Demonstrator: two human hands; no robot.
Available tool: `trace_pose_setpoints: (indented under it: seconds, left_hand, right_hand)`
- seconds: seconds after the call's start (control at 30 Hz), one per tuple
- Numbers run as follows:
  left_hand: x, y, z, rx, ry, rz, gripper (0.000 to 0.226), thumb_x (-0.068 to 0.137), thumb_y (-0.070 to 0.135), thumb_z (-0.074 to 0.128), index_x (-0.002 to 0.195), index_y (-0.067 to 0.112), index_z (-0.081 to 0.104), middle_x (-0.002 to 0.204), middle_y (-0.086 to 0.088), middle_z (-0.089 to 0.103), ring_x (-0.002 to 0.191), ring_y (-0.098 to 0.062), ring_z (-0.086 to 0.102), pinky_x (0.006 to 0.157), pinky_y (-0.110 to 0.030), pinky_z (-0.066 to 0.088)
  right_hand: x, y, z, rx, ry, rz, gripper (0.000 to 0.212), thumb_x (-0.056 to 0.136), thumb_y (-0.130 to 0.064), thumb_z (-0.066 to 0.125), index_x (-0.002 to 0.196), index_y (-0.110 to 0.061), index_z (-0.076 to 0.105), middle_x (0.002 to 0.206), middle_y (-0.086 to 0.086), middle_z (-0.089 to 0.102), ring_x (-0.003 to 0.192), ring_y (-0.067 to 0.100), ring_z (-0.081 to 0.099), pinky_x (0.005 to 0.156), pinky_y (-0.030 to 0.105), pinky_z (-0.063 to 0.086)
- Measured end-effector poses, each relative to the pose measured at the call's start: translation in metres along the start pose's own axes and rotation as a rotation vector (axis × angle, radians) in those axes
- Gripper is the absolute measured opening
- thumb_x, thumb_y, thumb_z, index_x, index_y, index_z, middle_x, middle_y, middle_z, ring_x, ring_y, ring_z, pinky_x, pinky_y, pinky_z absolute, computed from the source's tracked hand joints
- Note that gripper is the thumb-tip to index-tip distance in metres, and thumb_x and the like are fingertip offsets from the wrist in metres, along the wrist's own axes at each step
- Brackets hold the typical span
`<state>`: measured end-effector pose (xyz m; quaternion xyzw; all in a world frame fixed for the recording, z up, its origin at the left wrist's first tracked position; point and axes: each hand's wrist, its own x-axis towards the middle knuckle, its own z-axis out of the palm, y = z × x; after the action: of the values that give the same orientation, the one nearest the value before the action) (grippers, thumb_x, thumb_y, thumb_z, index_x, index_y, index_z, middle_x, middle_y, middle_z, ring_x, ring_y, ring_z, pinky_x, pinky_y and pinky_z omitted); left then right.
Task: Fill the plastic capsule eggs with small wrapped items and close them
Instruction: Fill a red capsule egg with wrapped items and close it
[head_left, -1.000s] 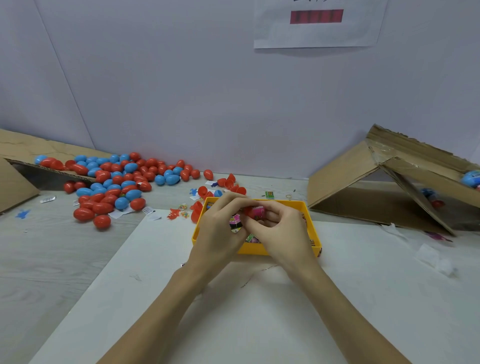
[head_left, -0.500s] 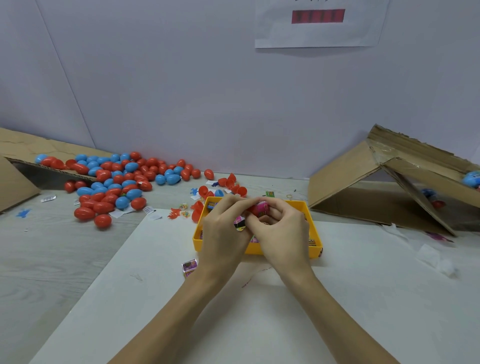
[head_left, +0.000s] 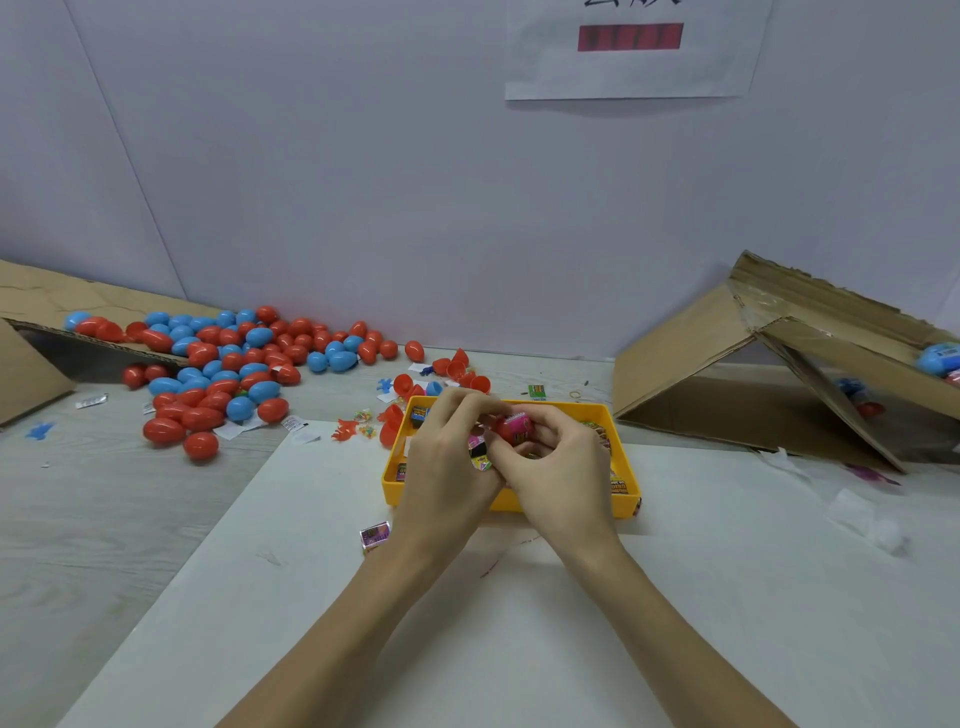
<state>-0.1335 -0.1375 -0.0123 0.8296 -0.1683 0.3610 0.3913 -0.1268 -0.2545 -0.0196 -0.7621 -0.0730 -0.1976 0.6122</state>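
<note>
Both hands meet above the yellow tray (head_left: 395, 462), which sits at the far edge of the white sheet (head_left: 519, 623) near the middle of the tabletop (head_left: 104, 519). The left hand (head_left: 447, 467) and the right hand (head_left: 561, 467) have their fingers curled around a red egg half (head_left: 501, 427) with a pink wrapped item (head_left: 519, 428) seated in its opening. The left hand also holds further small wrapped items (head_left: 479, 453) against its palm. The fingers hide whether the second egg half is present.

The tray holds more wrapped items along its left and right walls. One purple wrapped packet (head_left: 375, 535) lies on the white sheet just beside the tray's near left corner, close to the left wrist.

A pile of closed red and blue eggs (head_left: 223, 374) covers the far left part of the tabletop, partly resting on a flat cardboard piece (head_left: 31, 306). Open red egg halves (head_left: 457, 371) lie just behind the tray's far edge. A folded cardboard box (head_left: 727, 364) stands at the far right of the tabletop, with a blue egg (head_left: 937, 358) visible at its right end. A paper notice (head_left: 631, 47) hangs on the wall (head_left: 363, 182) behind.
</note>
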Motion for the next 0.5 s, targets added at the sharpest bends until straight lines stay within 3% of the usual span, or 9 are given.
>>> trace_pose_setpoints:
  seconds: [0.17, 0.33, 0.5]
  left_hand:
    - [-0.0002, -0.0042, -0.0021, 0.006, -0.014, 0.039, 0.052, 0.068, -0.011, 0.085, 0.114, 0.01, 0.074, 0.109, 0.009, 0.066, 0.102, 0.003, 0.056, 0.09, -0.003, 0.043]
    - [-0.0013, -0.0033, -0.0007, 0.038, 0.038, 0.037, 0.05, 0.068, -0.011, 0.085, 0.113, 0.008, 0.076, 0.107, -0.004, 0.075, 0.099, 0.0, 0.059, 0.091, -0.001, 0.042]
    - [-0.0009, -0.0007, 0.0002, 0.025, 0.046, 0.012, 0.045, 0.069, -0.01, 0.085, 0.111, 0.007, 0.077, 0.105, -0.005, 0.076, 0.095, -0.005, 0.063, 0.09, -0.003, 0.046]
  right_hand:
    - [0.0031, 0.0039, -0.0012, 0.022, -0.023, 0.029, 0.033, 0.083, -0.023, 0.085, 0.113, -0.023, 0.075, 0.097, -0.013, 0.076, 0.089, 0.003, 0.074, 0.075, 0.03, 0.065]
    - [0.0065, 0.0018, -0.0036, 0.002, -0.009, 0.017, 0.028, 0.08, -0.023, 0.086, 0.098, -0.037, 0.07, 0.083, -0.025, 0.071, 0.082, -0.011, 0.069, 0.067, 0.01, 0.055]
    - [0.0071, 0.0021, -0.0016, -0.004, 0.0, 0.037, 0.027, 0.08, -0.022, 0.087, 0.099, -0.035, 0.071, 0.08, -0.029, 0.067, 0.08, -0.016, 0.067, 0.064, 0.007, 0.053]
